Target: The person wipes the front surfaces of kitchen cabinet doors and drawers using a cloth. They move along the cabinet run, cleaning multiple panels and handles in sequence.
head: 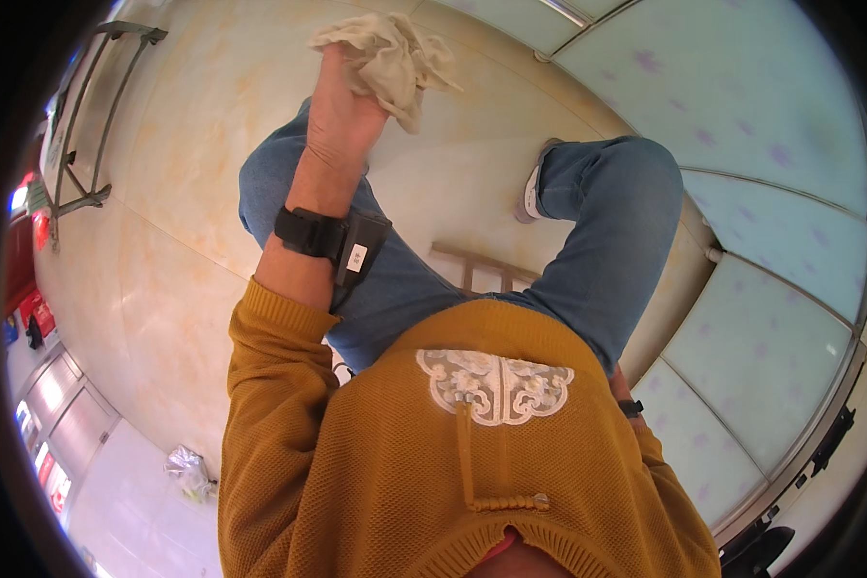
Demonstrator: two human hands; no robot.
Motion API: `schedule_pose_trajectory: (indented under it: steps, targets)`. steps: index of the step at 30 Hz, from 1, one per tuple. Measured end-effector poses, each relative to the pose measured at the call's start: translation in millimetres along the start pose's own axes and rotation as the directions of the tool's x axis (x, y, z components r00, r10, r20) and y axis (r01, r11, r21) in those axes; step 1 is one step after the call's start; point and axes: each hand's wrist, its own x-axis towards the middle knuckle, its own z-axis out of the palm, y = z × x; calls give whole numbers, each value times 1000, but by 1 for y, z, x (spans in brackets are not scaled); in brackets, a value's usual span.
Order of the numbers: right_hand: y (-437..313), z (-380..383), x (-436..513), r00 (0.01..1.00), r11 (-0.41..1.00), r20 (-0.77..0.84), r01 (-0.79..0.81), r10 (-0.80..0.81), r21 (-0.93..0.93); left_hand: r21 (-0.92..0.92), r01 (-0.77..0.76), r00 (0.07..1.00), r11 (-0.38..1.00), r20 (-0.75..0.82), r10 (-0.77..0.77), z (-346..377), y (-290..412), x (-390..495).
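My left hand (348, 101) is raised in front of my left knee, its fingers closed around a crumpled beige cloth (397, 65). The cloth spills over my fingertips and hides them. A black device (361, 249) with a small white label is strapped to my left wrist. My right hand (619, 383) is down beside my right thigh; only a bit of it shows and its fingers are hidden. Around that wrist is a black band (630, 408). Part of a wooden stool or rack (484, 266) shows between my legs in blue jeans (607, 209).
Pale green-blue cabinet panels (751, 94) with purple patterns line the right side, close to my right leg. A metal frame (101, 108) stands on the tiled floor (180, 180) at upper left. Lower left lies a clear plastic bag (188, 469). Red items (37, 316) are at the left edge.
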Motion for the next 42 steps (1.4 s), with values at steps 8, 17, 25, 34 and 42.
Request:
schedule_pose_trajectory:
  steps: [8,17,25,34,42]
  targets:
    - [-24,-1,5,999,998,2,-51,51,25,-130,47,998,990,-29,-51,0,4,1]
    - [-88,-10,28,987,984,-10,-159,161,85,-158,248,968,956,18,-249,5,-19,1]
    - [-120,-18,28,984,969,-53,-155,168,193,-15,349,934,937,91,-346,11,-12,78]
    - [-101,4,20,989,913,-145,35,26,406,220,299,949,929,31,-313,-5,14,139]
    - [-110,36,24,988,773,-114,154,-106,616,262,259,941,930,150,-304,-16,12,114]
